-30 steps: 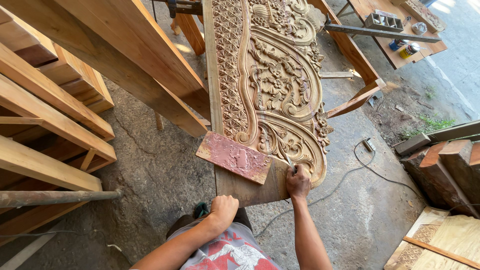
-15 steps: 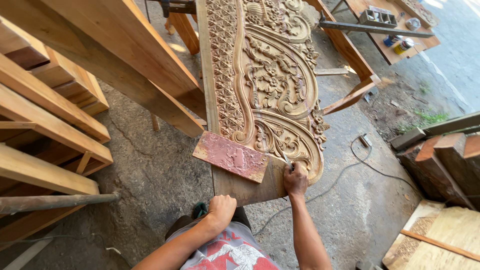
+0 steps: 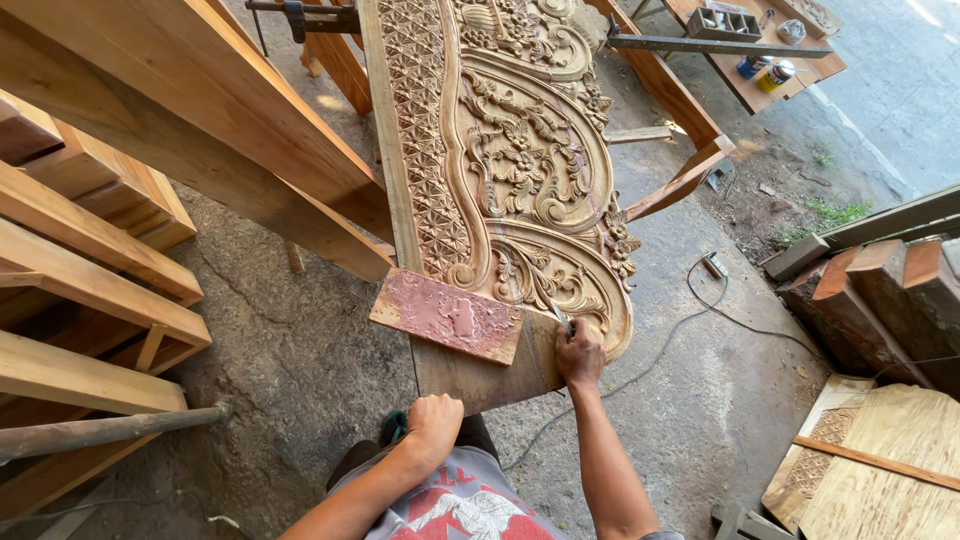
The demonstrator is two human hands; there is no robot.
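Observation:
A long carved wooden panel (image 3: 500,170) with floral scrolls and a lattice border lies in front of me. My right hand (image 3: 579,352) grips a small metal tool (image 3: 558,316) whose tip rests on the carving near the panel's lower end. A flat board smeared with reddish paste (image 3: 448,316) lies across the panel's near left corner. My left hand (image 3: 433,424) is closed in a loose fist against my lap, holding nothing that I can see, beside a bit of green cloth (image 3: 394,428).
Stacked timber beams (image 3: 90,260) fill the left side. A grey cable (image 3: 680,345) runs over the concrete floor to the right. Red bricks (image 3: 880,290) and a plywood sheet (image 3: 880,470) lie at right. A workbench with tins (image 3: 760,60) stands at the far right.
The view has shifted slightly toward the panel. My right hand stays at the same spot on the carving with the tool; my left hand has not moved.

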